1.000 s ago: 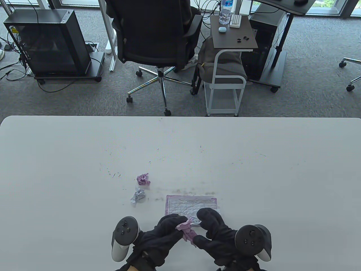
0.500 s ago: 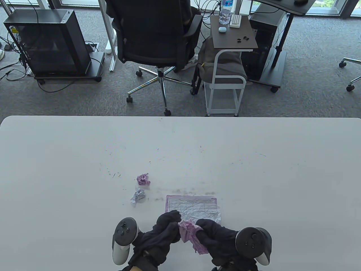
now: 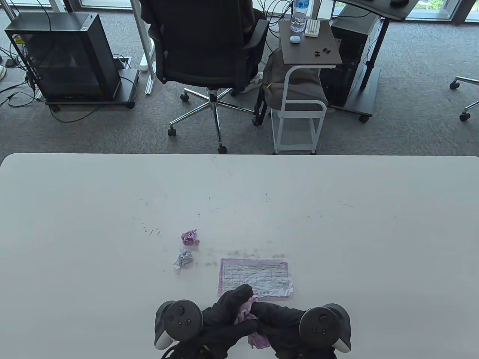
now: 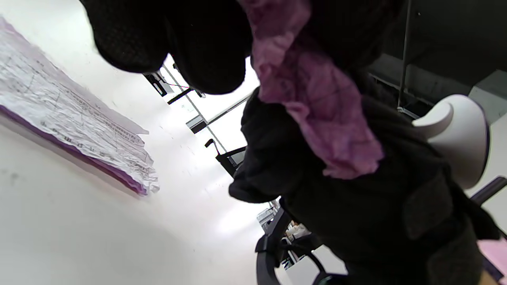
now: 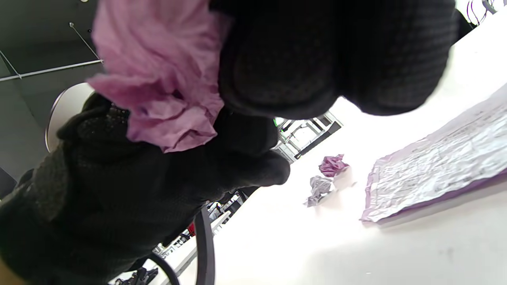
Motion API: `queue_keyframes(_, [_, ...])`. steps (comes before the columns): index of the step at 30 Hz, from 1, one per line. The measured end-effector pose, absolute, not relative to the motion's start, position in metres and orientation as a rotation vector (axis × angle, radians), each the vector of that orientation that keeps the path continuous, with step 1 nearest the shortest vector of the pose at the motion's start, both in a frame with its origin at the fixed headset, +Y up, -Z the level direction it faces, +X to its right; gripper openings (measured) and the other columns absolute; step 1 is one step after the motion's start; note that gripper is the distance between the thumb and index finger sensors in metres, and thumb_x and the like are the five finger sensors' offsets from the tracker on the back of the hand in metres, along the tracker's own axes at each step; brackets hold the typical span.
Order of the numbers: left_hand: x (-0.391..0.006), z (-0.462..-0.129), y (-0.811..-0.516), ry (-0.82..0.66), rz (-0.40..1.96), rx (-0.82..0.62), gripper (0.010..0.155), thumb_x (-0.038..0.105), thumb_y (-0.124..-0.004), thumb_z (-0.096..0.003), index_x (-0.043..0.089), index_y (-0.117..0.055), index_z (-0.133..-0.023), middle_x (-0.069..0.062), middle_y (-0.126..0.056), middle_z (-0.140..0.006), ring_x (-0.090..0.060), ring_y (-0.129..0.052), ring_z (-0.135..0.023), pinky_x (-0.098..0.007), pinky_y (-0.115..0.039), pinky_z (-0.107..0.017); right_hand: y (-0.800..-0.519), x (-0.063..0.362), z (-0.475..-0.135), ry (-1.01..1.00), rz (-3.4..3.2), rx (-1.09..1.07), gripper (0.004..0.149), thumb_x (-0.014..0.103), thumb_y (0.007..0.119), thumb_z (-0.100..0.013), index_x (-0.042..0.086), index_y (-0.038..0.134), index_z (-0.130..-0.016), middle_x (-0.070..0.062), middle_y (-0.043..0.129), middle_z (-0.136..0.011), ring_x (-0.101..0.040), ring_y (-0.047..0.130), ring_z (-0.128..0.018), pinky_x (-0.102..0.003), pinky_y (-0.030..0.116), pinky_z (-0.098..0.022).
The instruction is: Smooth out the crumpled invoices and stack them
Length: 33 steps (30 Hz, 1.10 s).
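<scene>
Both hands [image 3: 254,321] seemingly grip the pink invoice [image 3: 245,312].

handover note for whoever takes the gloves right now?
Left hand and right hand both grip one crumpled pink invoice, held above the table's near edge, only partly opened.
Done: flattened invoices lie stacked just beyond the hands.
Left: open and flatten the held one and add it to the stack, then do the pink ball and the white ball lying left of the stack.
</scene>
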<state>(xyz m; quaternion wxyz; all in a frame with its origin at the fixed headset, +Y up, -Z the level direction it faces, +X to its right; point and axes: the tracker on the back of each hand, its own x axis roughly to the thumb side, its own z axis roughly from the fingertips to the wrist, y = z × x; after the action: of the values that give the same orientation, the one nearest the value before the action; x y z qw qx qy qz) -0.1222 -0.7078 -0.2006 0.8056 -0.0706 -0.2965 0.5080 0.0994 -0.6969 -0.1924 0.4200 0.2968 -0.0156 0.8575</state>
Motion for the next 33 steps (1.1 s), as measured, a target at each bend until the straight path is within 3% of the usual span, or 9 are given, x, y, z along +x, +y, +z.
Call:
queue_keyframes(3, [-0.133, -0.205, -0.711, -0.550, 1.160, -0.119, 0.052, 0.032, -0.072, -0.0594, 0.005, -0.065, -0.104, -0.018, -0.078, -0.089, -0.025, -0.100, -0.059, -0.050, -0.084, -0.051, -0.699, 0.104, -0.196, -0.013, 2.112, 0.702, 0.039, 0.025, 0.079, -0.050, 0.013, 0.074, -0.088, -0.014, 0.094, -0.061, -0.018, 0.097, -0.035, -0.040, 0.090, -0.030])
queue_keyframes(9, [-0.147, -0.209, -0.716, -0.436, 1.366, -0.107, 0.050, 0.033, -0.065, -0.0622, 0.006, -0.063, -0.105, -0.018, -0.076, -0.091, -0.028, -0.099, -0.063, -0.052, -0.082, -0.053, -0.708, 0.114, -0.204, 0.029, 2.154, 0.615, 0.040, 0.026, 0.079, -0.051, 0.011, 0.073, -0.088, -0.014, 0.094, -0.061, -0.018, 0.097, -0.035, -0.040, 0.090, -0.030])
queue_keyframes(12, [-0.150, -0.209, -0.713, -0.436, 1.352, -0.067, 0.048, 0.031, -0.066, -0.0618, 0.006, -0.065, -0.103, -0.016, -0.078, -0.089, -0.026, -0.099, -0.060, -0.051, -0.083, -0.052, -0.715, 0.116, -0.207, 0.118, 2.155, 0.604, 0.040, 0.029, 0.080, -0.052, 0.012, 0.073, -0.088, -0.015, 0.093, -0.065, -0.021, 0.097, -0.039, -0.042, 0.089, -0.033])
queue_keyframes(13, [-0.150, -0.208, -0.712, -0.439, 1.332, -0.059, 0.048, 0.032, -0.066, -0.0618, 0.007, -0.065, -0.103, -0.016, -0.077, -0.089, -0.025, -0.099, -0.060, -0.051, -0.083, -0.052, -0.716, 0.116, -0.208, 0.167, 2.156, 0.606, 0.044, 0.032, 0.081, -0.052, 0.012, 0.072, -0.090, -0.019, 0.090, -0.072, -0.025, 0.096, -0.046, -0.046, 0.088, -0.037])
queue_keyframes(16, [-0.145, -0.205, -0.706, -0.486, 1.213, -0.032, 0.048, 0.030, -0.068, -0.0611, 0.006, -0.066, -0.102, -0.017, -0.078, -0.088, -0.027, -0.099, -0.059, -0.052, -0.083, -0.051, -0.713, 0.118, -0.207, 0.171, 2.136, 0.659, 0.078, 0.053, 0.079, -0.048, 0.009, 0.047, -0.104, -0.029, 0.060, -0.101, -0.041, 0.079, -0.075, -0.054, 0.078, -0.049])
queue_keyframes(20, [-0.132, -0.200, -0.701, -0.532, 1.021, 0.007, 0.048, 0.029, -0.070, -0.0600, 0.005, -0.069, -0.101, -0.018, -0.080, -0.087, -0.028, -0.101, -0.058, -0.052, -0.084, -0.050, -0.705, 0.113, -0.200, 0.086, 2.083, 0.695, 0.091, 0.060, 0.077, -0.045, 0.008, 0.035, -0.107, -0.035, 0.044, -0.106, -0.048, 0.067, -0.083, -0.058, 0.073, -0.053])
queue_keyframes(23, [-0.123, -0.197, -0.703, -0.582, 1.038, -0.041, 0.048, 0.029, -0.069, -0.0602, 0.006, -0.068, -0.102, -0.017, -0.080, -0.088, -0.028, -0.101, -0.061, -0.052, -0.084, -0.051, -0.703, 0.103, -0.195, -0.023, 2.150, 0.591, 0.077, 0.048, 0.080, -0.048, 0.006, 0.047, -0.103, -0.034, 0.060, -0.099, -0.043, 0.079, -0.075, -0.054, 0.079, -0.049])
queue_keyframes(26, [-0.124, -0.199, -0.707, -0.573, 1.148, -0.102, 0.048, 0.029, -0.069, -0.0607, 0.006, -0.066, -0.103, -0.017, -0.078, -0.090, -0.029, -0.100, -0.064, -0.052, -0.083, -0.053, -0.703, 0.107, -0.199, -0.124, 2.121, 0.531, 0.039, 0.032, 0.079, -0.051, 0.013, 0.075, -0.086, -0.022, 0.090, -0.077, -0.028, 0.098, -0.052, -0.045, 0.089, -0.037])
queue_keyframes(33, [-0.138, -0.209, -0.719, -0.438, 1.215, -0.121, 0.045, 0.027, -0.070, -0.0607, 0.006, -0.068, -0.101, -0.016, -0.079, -0.088, -0.028, -0.100, -0.062, -0.052, -0.083, -0.052, -0.705, 0.125, -0.204, -0.123, 2.046, 0.424, 0.035, 0.034, 0.077, -0.053, 0.011, 0.080, -0.080, -0.021, 0.095, -0.065, -0.026, 0.099, -0.041, -0.042, 0.089, -0.030])
